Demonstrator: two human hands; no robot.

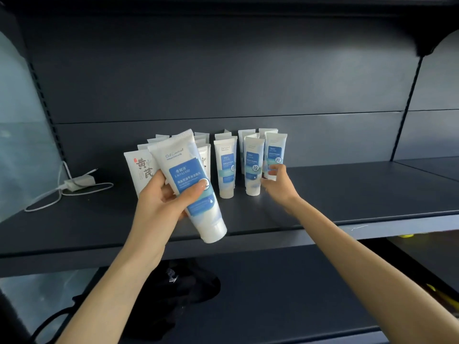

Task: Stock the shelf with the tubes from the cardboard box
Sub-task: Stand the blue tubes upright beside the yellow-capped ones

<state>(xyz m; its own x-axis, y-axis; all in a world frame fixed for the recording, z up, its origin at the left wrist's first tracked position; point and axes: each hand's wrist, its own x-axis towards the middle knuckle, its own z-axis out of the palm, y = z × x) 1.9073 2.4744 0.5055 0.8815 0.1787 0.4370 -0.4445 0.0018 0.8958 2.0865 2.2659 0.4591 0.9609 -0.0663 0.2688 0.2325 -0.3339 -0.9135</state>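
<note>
So the left hand (164, 199) has a white plastic squeeze tube with a blue label (185, 170), and the grip is wrapped round its middle, thumb across the front of the label. That tube is tilted, crimped end up and to the left, round white cap down and to the right. It's held in the air just above the front edge of the dark grey metal shelf (347, 194), not resting on it.

The right hand (278, 184) is reaching further in. Its grip is closed on the lower part of the rightmost tube (275, 150), fingers over the label and thumb near the bottom. That one stands upright, cap down, on the shelf.

The rest of the matching white-and-blue tubes (227, 167) stand cap down in short rows running toward the back panel, close together. Left of them, partly hidden behind the held tube, is a row of white tubes with big brownish-gold characters (139, 170).

Over at the left end of the shelf, well apart from the tubes, there's a small white charger block (79, 182) with a white cable (49, 199) looped loosely in front of it. Down on the lower shelf (298, 294) lies a black crumpled thing (188, 286); can't tell what it is.
</note>
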